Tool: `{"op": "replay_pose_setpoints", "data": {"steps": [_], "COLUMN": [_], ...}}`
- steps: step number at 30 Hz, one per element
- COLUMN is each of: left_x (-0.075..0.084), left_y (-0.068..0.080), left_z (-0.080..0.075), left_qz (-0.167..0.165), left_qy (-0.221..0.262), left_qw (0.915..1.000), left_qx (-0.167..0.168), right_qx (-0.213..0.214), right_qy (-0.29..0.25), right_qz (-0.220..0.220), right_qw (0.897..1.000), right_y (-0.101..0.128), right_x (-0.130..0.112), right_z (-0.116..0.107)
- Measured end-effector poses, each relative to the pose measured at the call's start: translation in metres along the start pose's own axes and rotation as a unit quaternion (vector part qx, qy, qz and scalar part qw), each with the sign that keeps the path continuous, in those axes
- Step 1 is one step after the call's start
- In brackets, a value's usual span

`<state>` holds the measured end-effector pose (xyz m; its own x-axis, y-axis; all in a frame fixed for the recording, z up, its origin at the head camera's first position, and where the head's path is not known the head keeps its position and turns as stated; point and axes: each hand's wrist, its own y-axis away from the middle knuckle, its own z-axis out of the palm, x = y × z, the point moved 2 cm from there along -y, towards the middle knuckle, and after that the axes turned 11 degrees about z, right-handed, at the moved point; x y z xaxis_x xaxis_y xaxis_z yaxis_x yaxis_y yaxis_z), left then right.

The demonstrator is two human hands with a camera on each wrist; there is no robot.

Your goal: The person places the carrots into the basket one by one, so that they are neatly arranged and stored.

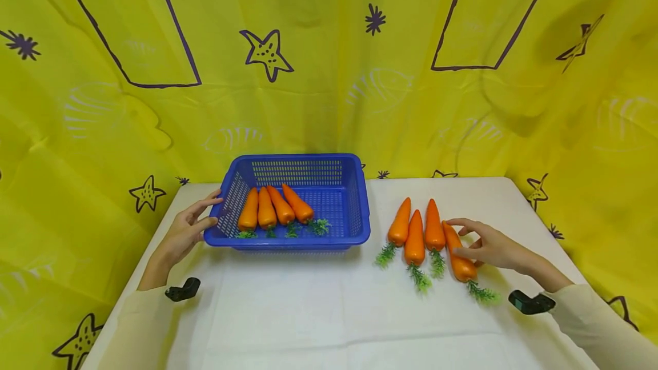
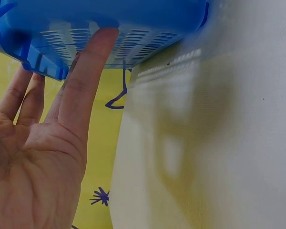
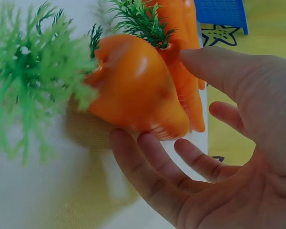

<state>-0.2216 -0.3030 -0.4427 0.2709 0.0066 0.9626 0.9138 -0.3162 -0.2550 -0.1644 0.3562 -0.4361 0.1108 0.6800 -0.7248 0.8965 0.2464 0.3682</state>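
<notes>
Orange outermost carrot (image 1: 459,254) is being loosely cupped by the right hand (image 1: 490,247); it could roll. Basket (image 1: 360,210) is being touched by the flat-fingered left hand (image 1: 187,232).

A: Blue perforated plastic basket (image 1: 360,210), slotted walls, hard with a slight sheen. The four orange carrots (image 1: 275,207) inside look like moulded plastic, smooth and glossy.

B: Agreed. Same for the rightmost orange plastic carrot (image 1: 459,256) on the table: shiny skin with highlights in the right wrist view, and stiff, bristly green plastic leaves (image 3: 24,81).

A: White tablecloth (image 1: 329,313): matt, fine woven grain, faint creases.

B: Yellow printed backdrop sheet (image 1: 329,73): thin, wrinkled, faintly shiny, like plastic film or coated cloth; cannot tell which.
</notes>
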Motion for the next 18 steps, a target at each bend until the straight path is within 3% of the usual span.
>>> {"op": "replay_pose_setpoints", "data": {"steps": [10, 18], "left_x": [0.0003, -0.0002], "left_y": [-0.0007, -0.0005], "left_z": [0.0007, 0.0006], "left_qz": [-0.005, 0.001], "left_qy": [0.001, 0.01], "left_qw": [1.0, 0.9999], "left_qx": [0.004, -0.001], "right_qx": [-0.014, -0.024], "right_qy": [0.024, -0.001], "right_qz": [0.013, 0.022], "right_qw": [1.0, 0.999], "right_y": [-0.0013, -0.0014], "right_x": [0.0029, 0.0043], "right_z": [0.0015, 0.003]}}
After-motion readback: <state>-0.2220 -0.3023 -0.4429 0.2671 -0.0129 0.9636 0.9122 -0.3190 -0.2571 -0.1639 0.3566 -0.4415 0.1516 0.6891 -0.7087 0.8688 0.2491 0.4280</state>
